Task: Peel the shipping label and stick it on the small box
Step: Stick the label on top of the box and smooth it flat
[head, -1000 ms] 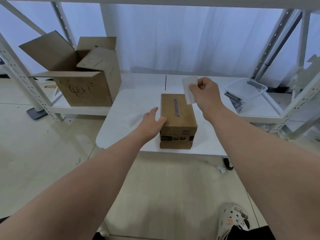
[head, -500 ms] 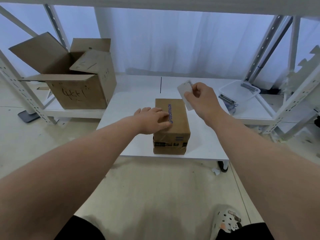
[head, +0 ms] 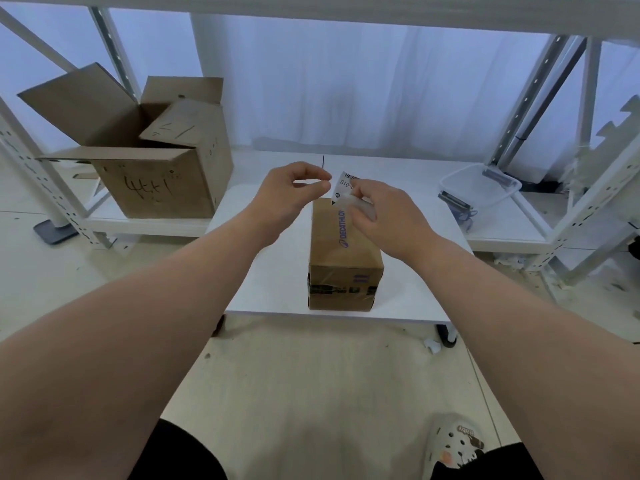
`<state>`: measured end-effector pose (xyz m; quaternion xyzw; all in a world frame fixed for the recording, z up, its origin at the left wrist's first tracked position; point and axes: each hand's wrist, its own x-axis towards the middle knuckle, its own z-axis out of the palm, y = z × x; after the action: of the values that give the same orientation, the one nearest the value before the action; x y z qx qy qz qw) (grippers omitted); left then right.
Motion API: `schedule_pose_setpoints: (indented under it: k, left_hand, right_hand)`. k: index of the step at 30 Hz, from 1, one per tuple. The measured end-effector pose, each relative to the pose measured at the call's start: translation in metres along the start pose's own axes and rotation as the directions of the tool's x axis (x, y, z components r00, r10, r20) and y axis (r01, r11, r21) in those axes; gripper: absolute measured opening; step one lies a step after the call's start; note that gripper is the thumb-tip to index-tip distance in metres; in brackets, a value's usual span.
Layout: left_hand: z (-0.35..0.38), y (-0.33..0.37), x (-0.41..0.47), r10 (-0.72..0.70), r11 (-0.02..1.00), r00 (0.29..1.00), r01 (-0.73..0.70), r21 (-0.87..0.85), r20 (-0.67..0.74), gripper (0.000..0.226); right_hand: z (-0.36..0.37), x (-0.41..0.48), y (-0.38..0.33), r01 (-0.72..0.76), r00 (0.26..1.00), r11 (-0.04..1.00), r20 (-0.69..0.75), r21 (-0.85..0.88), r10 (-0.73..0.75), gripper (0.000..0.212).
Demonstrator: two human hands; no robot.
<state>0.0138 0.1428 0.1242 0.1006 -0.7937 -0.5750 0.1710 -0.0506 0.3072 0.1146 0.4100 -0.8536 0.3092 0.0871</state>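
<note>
The right hand (head: 384, 216) pinched the white paper shipping label (head: 343, 186) over the small brown cardboard box (head: 341, 258), and the left hand (head: 287, 197), fingers curled and empty, hovered just beside it, probably to peel.

The small box (head: 343, 258) carries "DECATHLON" in purple along its top, the last letter partly hidden. The shipping label (head: 343, 184) shows "010-" under a barcode. The open cardboard box (head: 152, 188) bears handwritten "4t+1". The clog (head: 457, 445) reads "Baby".
</note>
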Motion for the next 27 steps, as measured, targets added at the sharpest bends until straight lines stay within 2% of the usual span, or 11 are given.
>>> schedule_pose_setpoints:
  k: [5, 10, 20, 27]
  left_hand:
    - [0.003, 0.006, -0.007, 0.019, 0.998, 1.0, -0.018, 0.053, -0.006, 0.015]
    - [-0.002, 0.004, -0.009, 0.011, 0.995, 1.0, -0.01, 0.104, -0.011, 0.011]
    - [-0.004, 0.002, -0.007, 0.023, 0.998, 1.0, -0.022, 0.06, -0.003, 0.013]
    - [-0.003, 0.004, -0.008, 0.01, 1.0, 0.999, -0.009, 0.019, -0.037, 0.029]
  right_hand:
    - [0.004, -0.001, -0.002, 0.053, 0.998, 0.998, 0.021, -0.041, -0.052, 0.016]
    - [0.002, -0.001, -0.009, 0.087, 0.995, 0.995, 0.042, -0.046, -0.085, 0.018]
    - [-0.003, -0.006, -0.017, 0.12, 0.991, 0.993, 0.067, -0.014, -0.119, 0.014]
    - [-0.004, -0.007, -0.016, 0.147, 0.987, 0.987, 0.072, -0.07, -0.142, 0.012]
